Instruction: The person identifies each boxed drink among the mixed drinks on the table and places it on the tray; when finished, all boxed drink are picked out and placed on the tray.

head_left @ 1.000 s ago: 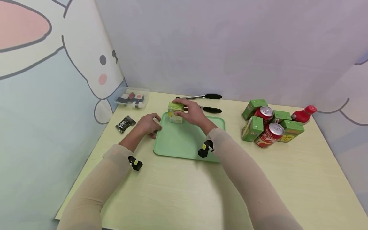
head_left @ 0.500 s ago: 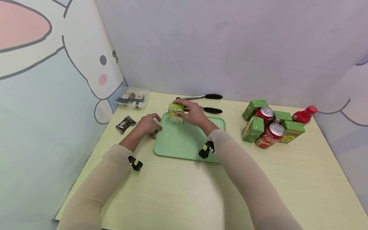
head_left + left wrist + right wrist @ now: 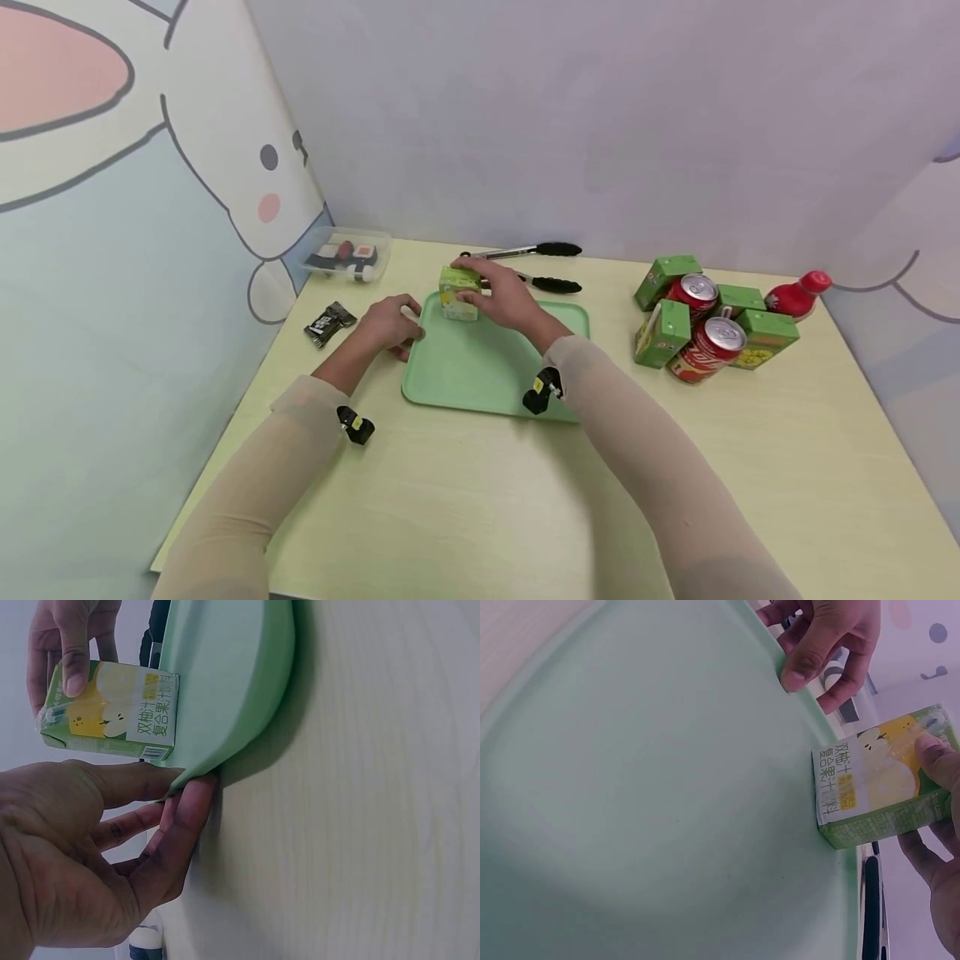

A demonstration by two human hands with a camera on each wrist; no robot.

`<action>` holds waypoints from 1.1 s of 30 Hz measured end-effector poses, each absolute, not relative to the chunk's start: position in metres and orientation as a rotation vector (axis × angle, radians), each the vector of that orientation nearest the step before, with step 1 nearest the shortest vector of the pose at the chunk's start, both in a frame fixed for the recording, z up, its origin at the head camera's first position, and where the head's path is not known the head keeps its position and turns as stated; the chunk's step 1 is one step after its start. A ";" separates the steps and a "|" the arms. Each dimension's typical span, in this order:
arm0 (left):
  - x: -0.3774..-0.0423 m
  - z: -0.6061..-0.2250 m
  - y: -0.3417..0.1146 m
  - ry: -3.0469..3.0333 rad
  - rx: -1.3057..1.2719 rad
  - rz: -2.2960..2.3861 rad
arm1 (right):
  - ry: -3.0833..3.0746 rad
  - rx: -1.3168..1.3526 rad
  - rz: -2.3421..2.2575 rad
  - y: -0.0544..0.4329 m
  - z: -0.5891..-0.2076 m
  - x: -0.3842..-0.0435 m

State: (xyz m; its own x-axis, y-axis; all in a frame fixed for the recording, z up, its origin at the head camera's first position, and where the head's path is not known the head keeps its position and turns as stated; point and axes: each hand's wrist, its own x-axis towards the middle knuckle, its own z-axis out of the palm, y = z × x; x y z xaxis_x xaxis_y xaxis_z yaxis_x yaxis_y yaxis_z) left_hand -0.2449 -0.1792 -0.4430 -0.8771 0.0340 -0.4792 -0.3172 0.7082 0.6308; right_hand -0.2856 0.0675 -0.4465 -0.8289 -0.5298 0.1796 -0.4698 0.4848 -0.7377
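Note:
A green and yellow juice box point(image 3: 459, 302) stands upright at the far left corner of a light green tray point(image 3: 480, 367). My right hand point(image 3: 506, 296) grips the box near its top, thumb on the printed front and fingers round the other side, as the right wrist view shows on the juice box point(image 3: 885, 776). My left hand point(image 3: 390, 325) pinches the tray's left rim. In the left wrist view, the left thumb lies over the rim of the tray point(image 3: 247, 712) and the fingers reach beneath it.
Behind the tray lie black-tipped tongs point(image 3: 555, 284). A clear box of sushi pieces point(image 3: 348, 257) and a black wrapped snack point(image 3: 330, 323) are at left. At right, several green juice boxes point(image 3: 662, 333) crowd round red cans point(image 3: 708, 350) and a red bottle point(image 3: 798, 296).
Both hands keep their hold on the juice box and the tray rim. Only a very slight shift of the whole head view shows.

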 end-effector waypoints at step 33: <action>-0.246 -0.445 -0.182 2.431 -0.221 1.040 | 2.869 -1.141 -0.922 0.186 -0.365 -0.259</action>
